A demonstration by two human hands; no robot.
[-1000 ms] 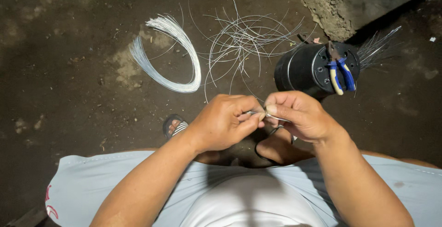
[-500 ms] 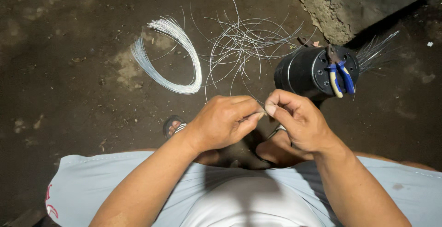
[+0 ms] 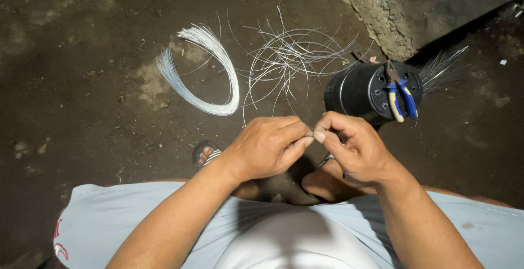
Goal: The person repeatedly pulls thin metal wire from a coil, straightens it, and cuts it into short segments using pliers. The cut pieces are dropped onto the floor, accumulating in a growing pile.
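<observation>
One black cylinder [image 3: 355, 90] lies on its side on the dark dirt floor [image 3: 82, 56] and serves as the marker for everything else. Farthest to the left of the black cylinder lies one tidy curved bundle of pale wires [image 3: 210, 83], its strands pressed together in an arc. Between that bundle and the black cylinder sits one loose tangle of thin wires [image 3: 289, 56], its strands springing out in many directions; they are too many and too fine to count. Below the bundle, and left of the black cylinder, one sandalled foot [image 3: 206, 154] shows on the floor.

Just below and left of the black cylinder, the left hand [image 3: 265, 146] meets the right hand [image 3: 355, 149], fingertips touching. Each grip is narrow, thumb pinched against forefinger. Together they hold one short piece of thin wire [image 3: 311, 133] between them, barely visible at the point where the fingertips meet, directly in front of the black cylinder's lower edge. A sliver of metal shows under the right hand; what it is cannot be told.

On the round end face of the black cylinder rests one pair of pliers [image 3: 401, 97], with one yellow handle and one blue. To the right of the black cylinder, one spray of straight thin wires [image 3: 442, 67] fans outward.
</observation>
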